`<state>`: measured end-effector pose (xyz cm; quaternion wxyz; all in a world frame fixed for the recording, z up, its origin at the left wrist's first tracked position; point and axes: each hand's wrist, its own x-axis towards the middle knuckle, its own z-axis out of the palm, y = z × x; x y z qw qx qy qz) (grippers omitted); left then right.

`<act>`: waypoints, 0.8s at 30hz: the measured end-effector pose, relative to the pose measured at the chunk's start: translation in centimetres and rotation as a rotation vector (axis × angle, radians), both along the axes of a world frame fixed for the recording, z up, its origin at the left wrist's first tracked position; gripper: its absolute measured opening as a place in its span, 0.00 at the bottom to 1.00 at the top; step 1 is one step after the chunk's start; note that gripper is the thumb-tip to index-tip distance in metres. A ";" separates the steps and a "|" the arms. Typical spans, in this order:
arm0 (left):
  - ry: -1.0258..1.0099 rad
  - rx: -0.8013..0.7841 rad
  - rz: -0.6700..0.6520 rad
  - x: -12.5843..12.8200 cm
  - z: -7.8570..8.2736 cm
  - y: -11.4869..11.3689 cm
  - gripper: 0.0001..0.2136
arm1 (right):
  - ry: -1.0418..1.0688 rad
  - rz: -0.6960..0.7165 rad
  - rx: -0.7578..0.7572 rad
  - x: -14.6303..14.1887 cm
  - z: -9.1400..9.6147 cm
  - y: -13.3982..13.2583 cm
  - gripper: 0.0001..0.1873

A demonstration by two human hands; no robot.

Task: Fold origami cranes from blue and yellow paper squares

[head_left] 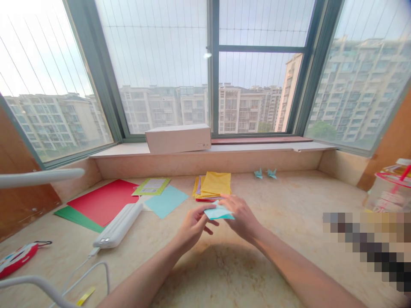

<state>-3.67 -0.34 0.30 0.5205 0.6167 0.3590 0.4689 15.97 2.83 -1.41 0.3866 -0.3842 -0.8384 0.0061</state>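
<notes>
Between my two hands, above the marble-patterned counter, is a partly folded piece of light blue paper (219, 212). My left hand (196, 219) pinches its left edge between thumb and fingers, while the lower fingers curl beneath. On the other side my right hand (240, 214) grips the paper's right end, fingers bent over its top. Just beyond them lies a stack of yellow folded paper (217, 184) with purple and red pieces under it. Two small light blue paper cranes (258, 173) stand farther back to the right.
Red sheets (107, 199), a green sheet (80, 218), a flat light blue sheet (167, 201) and a green-edged packet (151, 186) lie left. Nearby are a white power bank (118, 226) with a cable and a red-white object (19, 259). A white box (178, 139) sits on the sill; a plastic cup (388, 188) stands right.
</notes>
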 end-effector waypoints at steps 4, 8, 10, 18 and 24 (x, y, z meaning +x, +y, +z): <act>-0.124 0.019 0.035 -0.1 -0.1 -0.2 0.24 | 0.020 0.112 0.123 0.4 1.3 -1.0 0.23; -0.160 0.017 0.109 0.0 -0.7 -0.1 0.25 | -0.010 0.259 0.162 0.4 1.9 -1.3 0.16; -0.158 0.005 0.133 0.2 -0.8 -0.1 0.27 | 0.004 0.276 0.153 0.3 1.7 -1.1 0.08; -0.114 0.061 0.184 0.6 -0.2 0.1 0.20 | 0.247 0.169 -0.087 -0.7 1.0 -1.3 0.08; 0.002 0.149 0.188 0.2 -0.4 0.2 0.15 | 0.684 0.370 -0.602 -2.0 0.1 -1.0 0.16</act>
